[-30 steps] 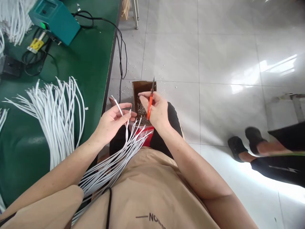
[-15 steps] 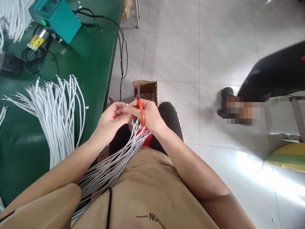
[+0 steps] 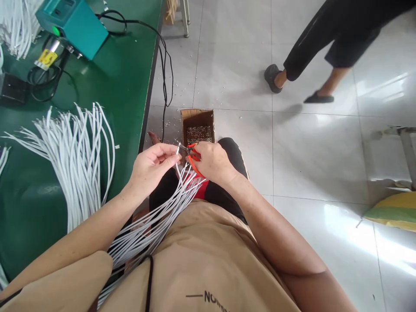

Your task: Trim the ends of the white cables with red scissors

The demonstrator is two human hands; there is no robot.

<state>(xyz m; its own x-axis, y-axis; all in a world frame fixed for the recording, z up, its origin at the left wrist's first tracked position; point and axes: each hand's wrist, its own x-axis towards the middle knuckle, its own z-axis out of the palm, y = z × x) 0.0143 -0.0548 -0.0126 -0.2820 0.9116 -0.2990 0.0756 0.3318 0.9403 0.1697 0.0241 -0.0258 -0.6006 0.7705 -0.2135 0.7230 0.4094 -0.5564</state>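
Between its fingertips my left hand pinches a white cable near its end. My right hand is wrapped round orange-handled pliers or cutters, whose metal jaws point left and meet the cable tip. Whether the jaws are closed on it is too small to tell. A loose bundle of white cables lies across my lap, its ends just below both hands. Beyond the hands, an open cardboard box on the floor holds many small shiny bits.
The green table at left carries another bundle of white cables, a teal machine and black cords. A person in black trousers stands on the tiled floor at upper right. A yellow-green item lies at far right.
The pliers have turned from pointing away from me to pointing left at the cable tip. My right hand has closed round the handles. The other person has moved, both feet now showing.
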